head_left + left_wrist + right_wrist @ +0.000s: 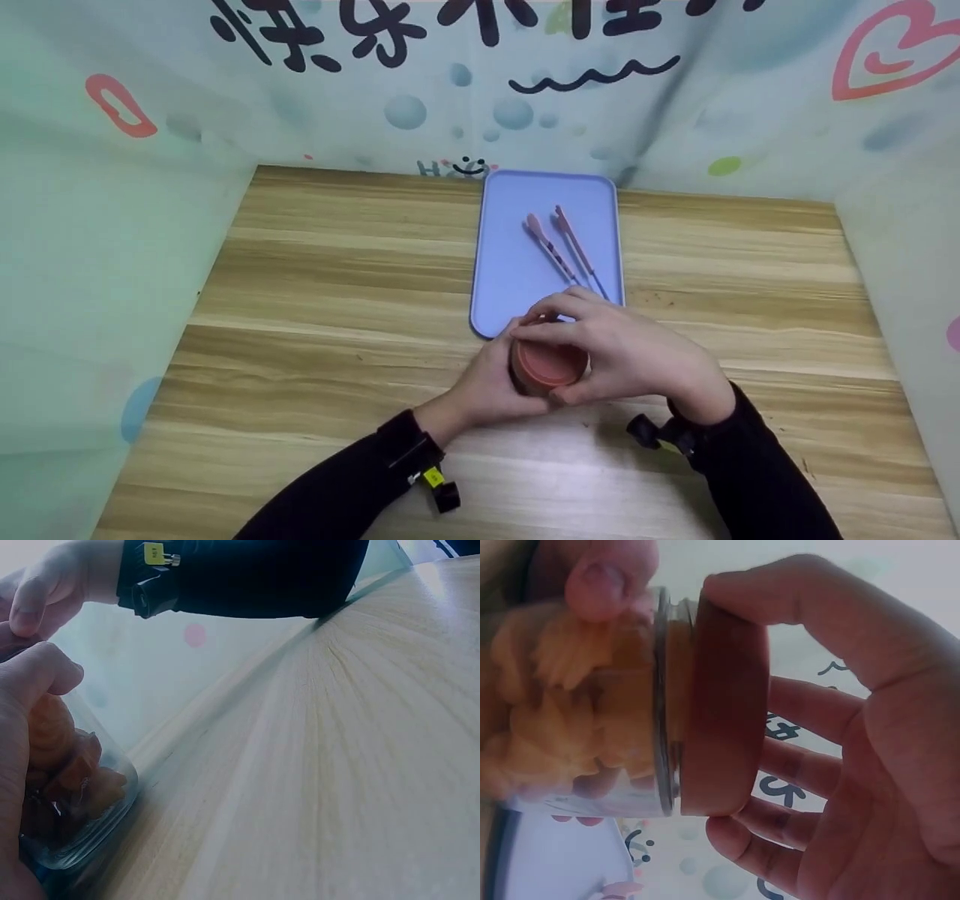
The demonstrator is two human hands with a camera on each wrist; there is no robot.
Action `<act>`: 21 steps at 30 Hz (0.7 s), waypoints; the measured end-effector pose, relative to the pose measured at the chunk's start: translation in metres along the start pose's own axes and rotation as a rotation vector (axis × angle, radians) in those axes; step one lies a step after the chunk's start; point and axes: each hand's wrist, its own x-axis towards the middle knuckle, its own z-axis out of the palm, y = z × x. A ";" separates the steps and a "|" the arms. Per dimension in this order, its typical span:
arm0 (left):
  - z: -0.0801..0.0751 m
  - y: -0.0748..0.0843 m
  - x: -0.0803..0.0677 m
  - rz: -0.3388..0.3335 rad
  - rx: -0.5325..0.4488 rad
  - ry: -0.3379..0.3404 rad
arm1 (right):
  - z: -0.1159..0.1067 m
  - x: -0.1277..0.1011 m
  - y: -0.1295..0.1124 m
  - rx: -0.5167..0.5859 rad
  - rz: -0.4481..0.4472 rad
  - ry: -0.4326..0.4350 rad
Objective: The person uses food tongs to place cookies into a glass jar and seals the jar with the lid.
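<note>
A clear jar (630,787) of piped cookies (570,727) has a reddish-brown lid (551,364) on its mouth. My left hand (487,386) grips the jar's glass body; in the left wrist view its thumb lies across the jar above the cookies (52,735). Around the lid's rim curl the thumb and fingers of my right hand (630,349). The right wrist view shows a band of glass neck between the jar's shoulder and the lid. From above, the hands hide most of the jar's body.
Just beyond the hands, a light purple tray (499,262) lies on the wood-grain table (337,300). Two slim pink-handled tools, one spoon-tipped (551,244) and the other (574,236) beside it, rest on the tray. Printed curtains (337,120) enclose the table's back and sides.
</note>
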 end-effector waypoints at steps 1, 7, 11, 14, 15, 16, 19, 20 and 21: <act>0.000 0.001 0.000 0.004 0.002 0.000 | 0.001 0.000 0.000 -0.002 -0.005 0.000; 0.001 0.001 0.000 -0.002 0.033 0.002 | 0.002 0.000 -0.001 -0.015 -0.004 -0.007; 0.001 0.001 0.000 0.006 0.057 0.014 | 0.003 0.002 -0.003 -0.042 0.054 0.010; 0.002 0.000 -0.001 0.020 0.059 0.015 | 0.005 0.003 -0.004 -0.067 0.111 0.050; 0.002 0.000 -0.001 0.027 0.061 0.016 | 0.006 0.004 -0.005 -0.076 0.130 0.066; 0.003 0.000 0.000 0.034 0.061 0.017 | 0.007 0.004 -0.006 -0.090 0.150 0.083; 0.003 0.000 0.000 0.057 0.059 0.017 | 0.011 0.005 -0.010 -0.150 0.213 0.127; 0.004 0.000 0.001 0.062 0.064 0.016 | 0.013 0.005 -0.011 -0.182 0.236 0.140; 0.004 0.000 0.001 0.063 0.062 0.014 | 0.014 0.006 -0.013 -0.216 0.263 0.151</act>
